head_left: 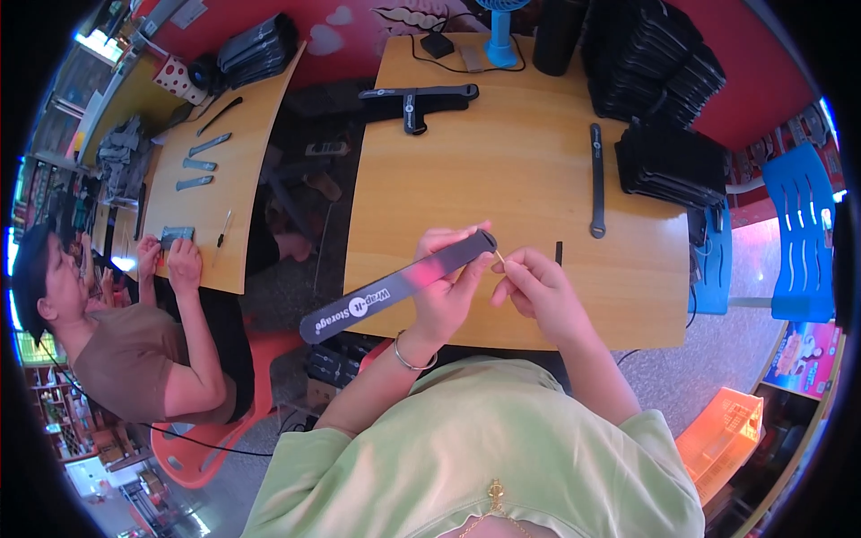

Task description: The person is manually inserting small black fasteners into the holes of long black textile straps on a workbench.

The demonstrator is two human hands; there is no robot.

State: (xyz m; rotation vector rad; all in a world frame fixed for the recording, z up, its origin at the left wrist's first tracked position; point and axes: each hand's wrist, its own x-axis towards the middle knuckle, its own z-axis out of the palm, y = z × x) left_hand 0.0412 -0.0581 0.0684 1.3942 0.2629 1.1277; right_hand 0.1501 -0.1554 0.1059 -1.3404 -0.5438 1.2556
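My left hand [441, 303] is closed around a long dark strap [395, 291] with white printing and rounded ends. The strap slants above the table's near edge, its far end sticking out to the lower left. At its upper right end, beside my left fingertips, my right hand [543, 291] pinches a thin yellowish stick [500, 257]. The stick's tip meets or nearly meets the strap's end; I cannot tell which. A short black strip [560, 254] lies on the table just beyond my right hand. Farther right rests another dark strap [597, 184].
Several straps [417, 100] lie at the wooden table's [502, 179] far left. Stacked black packs [641, 67] fill its back right, near a black cylinder [558, 40] and blue fan [500, 36]. A co-worker [152, 359] sits at another table [247, 170] on the left. Blue chairs [796, 238] stand right.
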